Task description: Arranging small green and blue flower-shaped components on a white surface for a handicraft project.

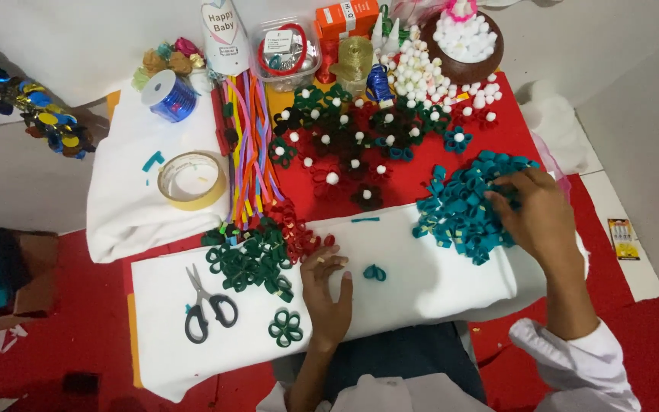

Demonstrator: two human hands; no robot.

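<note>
**My hands among teal felt loops on a white-covered desk**

My right hand (539,210) rests on a heap of small teal felt loops (459,210), fingers spread and curled into the pile's far edge; I cannot tell whether any loop is pinched. My left hand (328,294) lies flat on the white cloth covering the desk (436,278), fingers loosely together, holding nothing. Just right of it sits a single teal felt loop (374,272), apart from the heap.

The loops look very light, soft and springy, likely to flatten under pressure; I judge them best taken by a gentle pinch across the glued end.

Left of my left hand are a finished dark green felt loop flower (285,327), a pile of green loops (253,259) and black-handled scissors (206,301). Beyond lies a roll of tape (191,180).
</note>
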